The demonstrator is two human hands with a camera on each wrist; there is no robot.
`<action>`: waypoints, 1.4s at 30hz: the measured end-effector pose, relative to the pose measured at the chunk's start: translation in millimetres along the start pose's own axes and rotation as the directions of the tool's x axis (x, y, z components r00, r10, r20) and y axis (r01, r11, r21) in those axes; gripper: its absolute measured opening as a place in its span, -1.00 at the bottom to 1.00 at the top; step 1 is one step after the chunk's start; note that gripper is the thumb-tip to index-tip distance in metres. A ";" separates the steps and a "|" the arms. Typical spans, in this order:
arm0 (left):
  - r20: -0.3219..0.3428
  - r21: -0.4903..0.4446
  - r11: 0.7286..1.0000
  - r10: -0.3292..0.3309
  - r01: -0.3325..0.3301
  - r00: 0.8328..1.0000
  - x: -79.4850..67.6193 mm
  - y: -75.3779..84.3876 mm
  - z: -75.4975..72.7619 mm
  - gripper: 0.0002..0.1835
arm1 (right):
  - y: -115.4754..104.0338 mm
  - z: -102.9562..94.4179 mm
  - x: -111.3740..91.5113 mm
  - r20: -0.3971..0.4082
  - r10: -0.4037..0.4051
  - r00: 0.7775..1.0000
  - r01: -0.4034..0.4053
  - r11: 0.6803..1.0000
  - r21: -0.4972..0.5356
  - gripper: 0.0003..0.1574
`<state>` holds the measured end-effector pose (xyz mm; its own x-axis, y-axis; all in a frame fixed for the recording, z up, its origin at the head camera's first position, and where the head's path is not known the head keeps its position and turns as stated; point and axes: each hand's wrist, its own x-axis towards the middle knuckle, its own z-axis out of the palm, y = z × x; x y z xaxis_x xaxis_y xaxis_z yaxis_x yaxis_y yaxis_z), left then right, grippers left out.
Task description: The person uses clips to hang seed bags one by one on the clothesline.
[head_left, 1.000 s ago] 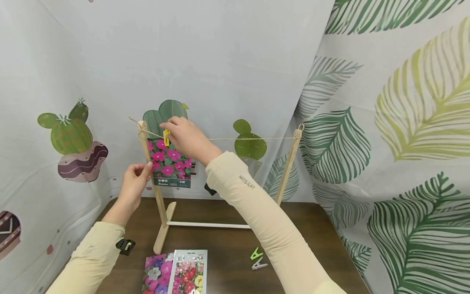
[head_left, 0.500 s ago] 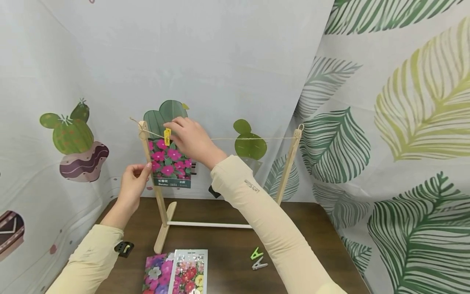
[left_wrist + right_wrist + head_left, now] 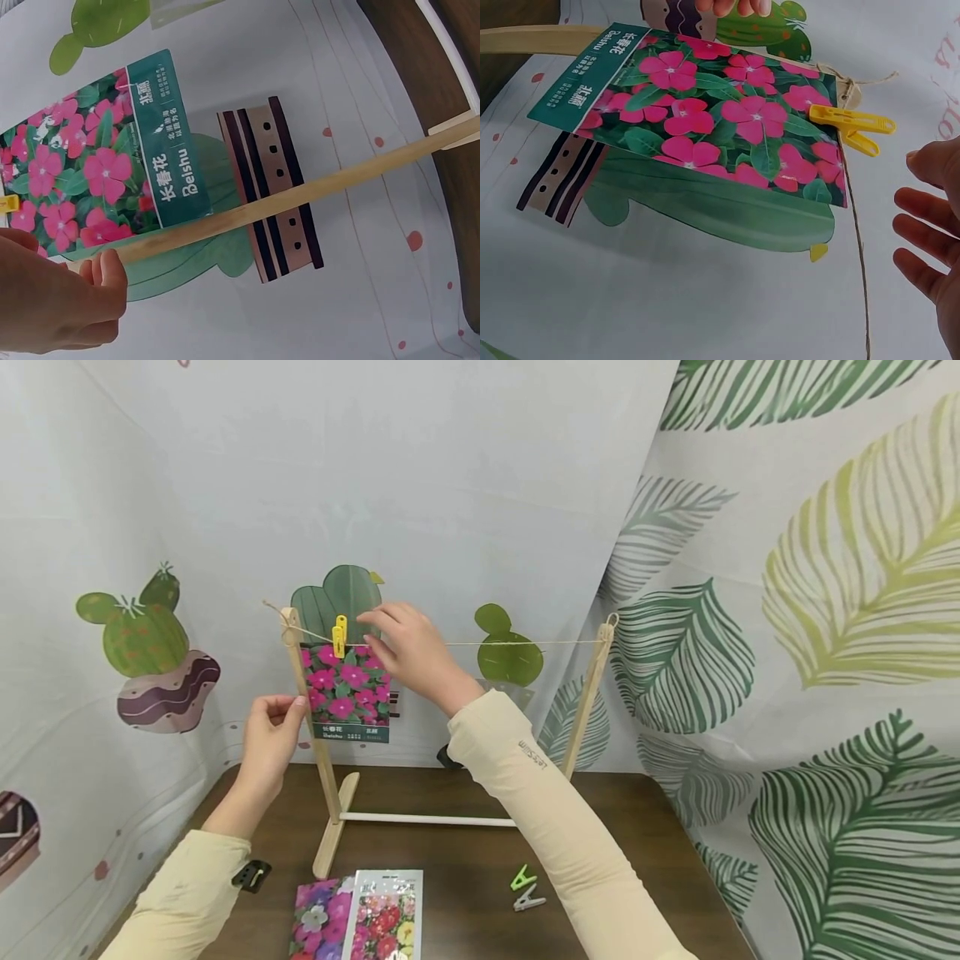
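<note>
A flower seed packet (image 3: 347, 689) with pink blooms and a dark green lower band hangs from the string (image 3: 480, 644), beside the left wooden post. At its top edge a yellow clothespin (image 3: 340, 637) clips it to the string. My right hand (image 3: 412, 647) is just right of the clothespin, fingers apart and nothing between them, as the right wrist view shows. Beside the packet's left edge and the post, my left hand (image 3: 272, 739) has loosely bent fingers. A small gap shows between its fingertips (image 3: 761, 6) and the packet in the right wrist view.
The wooden stand's left post (image 3: 324, 768) and right post (image 3: 588, 702) carry the string, with a white bar (image 3: 427, 819) low between them. Two more flower packets (image 3: 386, 914) (image 3: 318, 918) lie at the front. A green clothespin (image 3: 522, 877) and a grey clothespin (image 3: 529, 898) lie right.
My right hand has let go of the yellow clothespin and moved right, leaving it on the string and packet. My left hand has shifted slightly left and down.
</note>
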<state>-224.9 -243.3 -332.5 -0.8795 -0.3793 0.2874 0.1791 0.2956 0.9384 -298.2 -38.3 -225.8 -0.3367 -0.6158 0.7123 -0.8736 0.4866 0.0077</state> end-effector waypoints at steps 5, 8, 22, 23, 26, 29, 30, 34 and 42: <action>-0.049 0.019 0.999 0.048 -0.047 0.998 -5.7 3.2 3.2 -0.60 | 2.6 -1.3 -9.4 -0.055 0.001 0.998 0.000 1.000 0.019 -0.72; -0.071 0.012 0.997 0.080 -0.080 0.994 -8.4 4.2 4.7 -0.62 | 3.6 -2.2 -15.4 -0.081 0.004 0.997 -0.001 0.999 0.033 -0.72; -0.108 -0.072 0.982 0.165 -0.173 0.980 -24.3 13.2 7.1 -0.75 | 3.6 -7.2 -39.7 -0.148 0.028 0.989 -0.015 0.996 0.090 -0.72; -0.108 -0.079 0.982 0.163 -0.172 0.981 -25.7 14.4 7.3 -0.76 | 3.4 -7.5 -41.4 -0.151 0.029 0.988 -0.016 0.996 0.090 -0.72; -0.101 -0.099 0.979 0.168 -0.178 0.981 -30.1 17.6 8.1 -0.77 | 3.6 -8.2 -47.7 -0.165 0.032 0.986 -0.016 0.995 0.097 -0.72; -0.093 -0.103 0.975 0.188 -0.197 0.978 -33.4 19.2 9.5 -0.76 | 3.9 -9.1 -55.4 -0.175 0.042 0.984 -0.025 0.995 0.100 -0.72; -0.093 -0.105 0.973 0.195 -0.205 0.976 -34.1 19.3 10.2 -0.76 | 4.1 -9.0 -57.9 -0.175 0.044 0.984 -0.027 0.995 0.100 -0.72; -0.094 -0.106 0.967 0.222 -0.232 0.970 -37.2 19.0 12.4 -0.77 | 4.2 -7.4 -66.6 -0.172 0.038 0.984 -0.025 0.997 0.078 -0.71; -0.036 -0.038 0.968 0.248 -0.250 0.968 -42.6 15.1 18.5 -0.74 | 3.4 -3.6 -86.3 -0.195 0.057 0.979 -0.043 0.996 0.079 -0.73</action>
<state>-192.9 -206.5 -334.1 -0.7911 -0.3251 0.5181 0.4096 0.3475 0.8435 -270.9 18.7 -284.8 -0.3114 -0.4540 0.8348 -0.8836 0.4616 -0.0785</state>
